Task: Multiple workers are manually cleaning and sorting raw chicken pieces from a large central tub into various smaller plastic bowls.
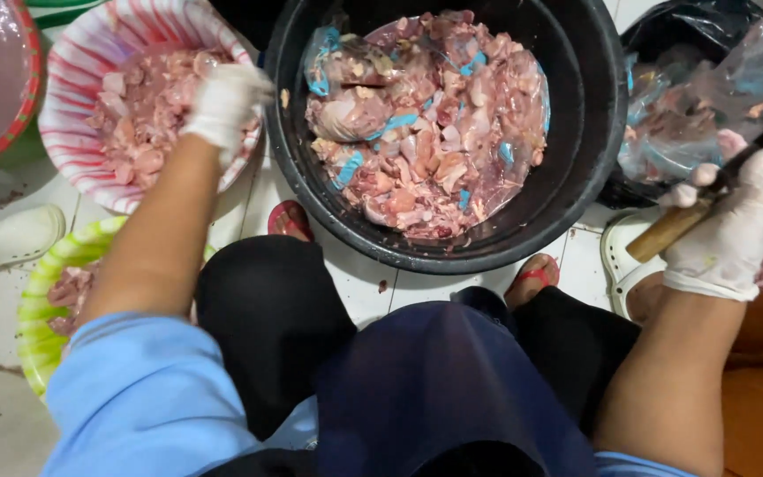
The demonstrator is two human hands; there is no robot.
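1. Gloves, thin and white, cover both hands of the person, who sits with knees apart over a black tub point(576, 177) of raw meat pieces point(426, 124) mixed with scraps of blue-printed plastic wrap.
2. Left of the tub, the left hand point(225, 100) hangs over a red-and-white striped basket point(90, 62) of pink meat chunks point(139, 115), its fingers curled down and together; whether they grip a piece cannot be told.
3. Right of the tub, the right hand point(728, 231) has its fingers clamped round the wooden handle of a knife point(708, 205), whose dark blade slants up toward the right edge.
4. Beyond the knife lie a clear plastic bag point(744, 71) and more meat.
5. Below the striped basket, left of the tub, a green-and-yellow basket point(41, 291) holds a few pieces.
6. Two feet in red sandals point(536, 276) rest on the white tile floor just under the tub's near rim.
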